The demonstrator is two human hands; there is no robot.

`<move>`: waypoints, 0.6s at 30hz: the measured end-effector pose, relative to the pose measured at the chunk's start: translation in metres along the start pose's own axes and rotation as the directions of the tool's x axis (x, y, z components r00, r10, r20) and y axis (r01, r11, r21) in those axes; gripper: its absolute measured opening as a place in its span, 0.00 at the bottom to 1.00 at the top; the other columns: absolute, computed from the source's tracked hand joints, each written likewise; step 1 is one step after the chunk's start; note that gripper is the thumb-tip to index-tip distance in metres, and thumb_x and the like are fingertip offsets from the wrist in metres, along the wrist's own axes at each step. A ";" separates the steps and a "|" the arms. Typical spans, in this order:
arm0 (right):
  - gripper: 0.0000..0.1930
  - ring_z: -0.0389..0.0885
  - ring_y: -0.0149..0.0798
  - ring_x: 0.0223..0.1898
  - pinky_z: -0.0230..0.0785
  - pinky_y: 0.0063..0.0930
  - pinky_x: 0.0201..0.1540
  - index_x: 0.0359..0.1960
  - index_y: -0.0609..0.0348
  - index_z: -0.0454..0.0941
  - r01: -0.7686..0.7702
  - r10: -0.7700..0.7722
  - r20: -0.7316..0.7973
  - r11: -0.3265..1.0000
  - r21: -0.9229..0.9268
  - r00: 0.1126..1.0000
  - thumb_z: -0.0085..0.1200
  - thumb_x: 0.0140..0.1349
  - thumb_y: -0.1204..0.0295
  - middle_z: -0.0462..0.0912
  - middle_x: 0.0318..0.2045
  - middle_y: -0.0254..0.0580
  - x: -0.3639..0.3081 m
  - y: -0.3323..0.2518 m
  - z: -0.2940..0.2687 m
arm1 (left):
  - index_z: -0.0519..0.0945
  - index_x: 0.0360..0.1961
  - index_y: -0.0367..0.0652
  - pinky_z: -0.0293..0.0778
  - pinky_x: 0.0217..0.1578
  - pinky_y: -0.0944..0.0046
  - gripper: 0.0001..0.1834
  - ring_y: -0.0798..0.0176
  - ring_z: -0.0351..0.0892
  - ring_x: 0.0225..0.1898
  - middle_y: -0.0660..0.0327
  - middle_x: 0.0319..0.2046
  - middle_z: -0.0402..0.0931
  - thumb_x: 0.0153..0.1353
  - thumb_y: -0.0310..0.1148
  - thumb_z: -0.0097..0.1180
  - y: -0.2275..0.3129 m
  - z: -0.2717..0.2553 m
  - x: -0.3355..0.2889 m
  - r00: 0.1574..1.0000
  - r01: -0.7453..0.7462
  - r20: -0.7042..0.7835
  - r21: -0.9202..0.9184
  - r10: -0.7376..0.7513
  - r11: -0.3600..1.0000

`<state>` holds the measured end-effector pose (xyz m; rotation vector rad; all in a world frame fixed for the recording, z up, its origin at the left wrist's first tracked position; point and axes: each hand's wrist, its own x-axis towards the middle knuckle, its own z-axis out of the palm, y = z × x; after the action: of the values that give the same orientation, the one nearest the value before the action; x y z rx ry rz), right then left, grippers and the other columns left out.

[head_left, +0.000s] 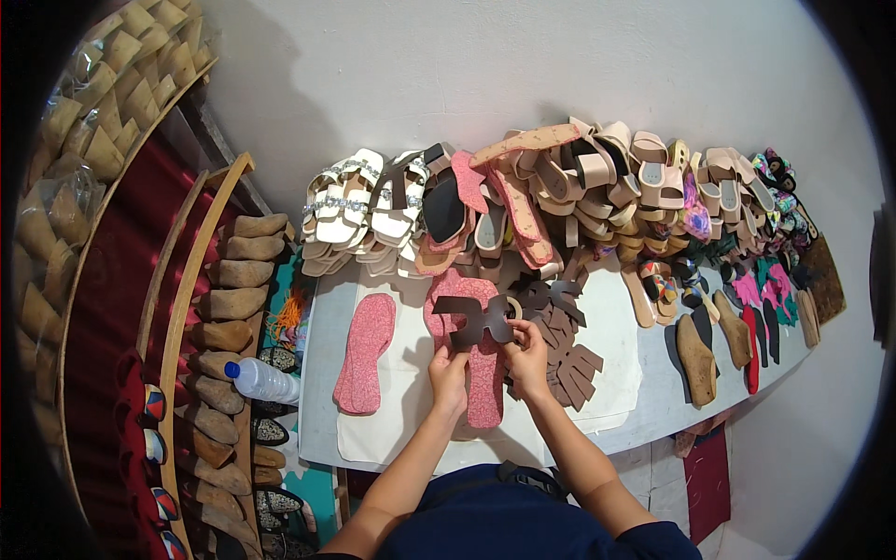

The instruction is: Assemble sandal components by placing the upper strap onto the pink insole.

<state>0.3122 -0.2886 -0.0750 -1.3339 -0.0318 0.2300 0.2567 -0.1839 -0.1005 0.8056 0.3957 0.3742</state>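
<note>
A dark brown H-shaped sandal upper (pixel 482 324) is stretched between my two hands above the table. My left hand (pixel 449 375) pinches its lower left edge, while my right hand (pixel 528 357) grips its right end. Beneath it lie pink patterned sole pieces (pixel 485 387), partly covered by the upper and my hands. Another set of pink soles (pixel 365 353) rests farther left on a white sheet (pixel 607 359). Just right of my right hand, several more brown cut uppers (pixel 571 371) are fanned out in a loose pile.
White sandals (pixel 345 201) and beige sandals (pixel 658 177) are heaped along the wall. Wooden shoe lasts (pixel 695 359) and dark strips (pixel 771 329) lie at the table's right. On the left, a rack holds more lasts (pixel 229 303), beside a plastic bottle (pixel 266 381).
</note>
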 end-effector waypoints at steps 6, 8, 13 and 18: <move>0.13 0.70 0.21 0.29 0.62 0.11 0.28 0.37 0.57 0.66 0.081 -0.083 0.104 0.997 0.019 0.991 0.47 0.49 0.85 0.73 0.32 0.33 0.001 0.005 0.001 | 0.67 0.39 0.33 0.65 0.45 0.66 0.11 0.65 0.69 0.41 0.57 0.38 0.70 0.53 0.19 0.43 0.004 -0.004 0.005 0.999 0.037 -0.033 -0.003 -0.037 0.999; 0.14 0.70 0.21 0.29 0.62 0.11 0.29 0.38 0.57 0.66 0.053 -0.061 0.123 0.996 0.070 0.991 0.47 0.50 0.84 0.73 0.33 0.33 0.003 0.006 0.001 | 0.67 0.39 0.34 0.65 0.45 0.66 0.11 0.65 0.69 0.42 0.57 0.38 0.70 0.53 0.19 0.42 0.003 -0.007 0.005 0.999 0.044 -0.009 -0.045 -0.044 0.998; 0.16 0.71 0.25 0.36 0.62 0.16 0.39 0.43 0.63 0.65 -0.030 -0.007 0.262 0.990 0.137 0.965 0.44 0.51 0.84 0.73 0.36 0.38 0.002 0.001 -0.004 | 0.67 0.40 0.37 0.65 0.45 0.66 0.11 0.65 0.70 0.41 0.58 0.38 0.70 0.54 0.20 0.40 -0.001 -0.011 0.005 0.998 0.062 -0.026 -0.075 -0.064 0.995; 0.11 0.72 0.22 0.33 0.64 0.14 0.35 0.42 0.63 0.67 -0.037 0.005 0.288 0.994 0.107 0.958 0.44 0.56 0.79 0.75 0.34 0.33 0.002 0.011 -0.007 | 0.68 0.39 0.40 0.66 0.34 0.71 0.11 0.71 0.70 0.34 0.62 0.36 0.70 0.53 0.20 0.43 0.001 -0.015 0.008 0.998 0.061 0.026 -0.057 -0.060 0.996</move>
<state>0.3134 -0.2926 -0.0870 -1.1807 -0.2472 0.4370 0.2561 -0.1701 -0.1106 0.7394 0.3837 0.3177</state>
